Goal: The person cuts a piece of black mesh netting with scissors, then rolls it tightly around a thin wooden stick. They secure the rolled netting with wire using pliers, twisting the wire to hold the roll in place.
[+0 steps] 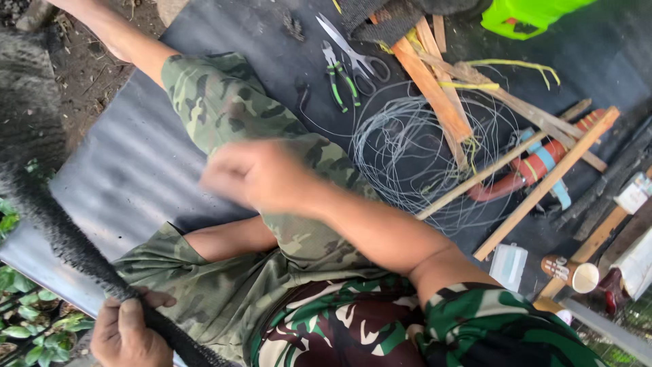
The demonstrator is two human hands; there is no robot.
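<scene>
A thick black rope [61,231] of rough, fuzzy fibre runs down the left side of the view, from the upper left corner to the bottom edge. The left hand [128,329] is closed around it near the bottom, with the fingers wrapped over the rope. The right hand [255,173] is above the camouflage trouser knee [224,102]; it is blurred, the fingers look curled in, and I cannot tell if it holds anything.

The person sits on a dark sheet [136,177] spread on the ground. To the right of the knee lies a loose coil of thin grey wire [414,149]. Just above the coil are green-handled pliers [339,78] and, beside them, steel scissors [353,51]. Several wooden sticks [543,187] cross each other over the wire and further right, and a red cylinder with light blue bands [540,166] lies under two of them. Near the lower right are a small pale translucent box [508,265] and a small cup with a white rim [577,273]. A bright green plastic object [526,15] sits at the top edge.
</scene>
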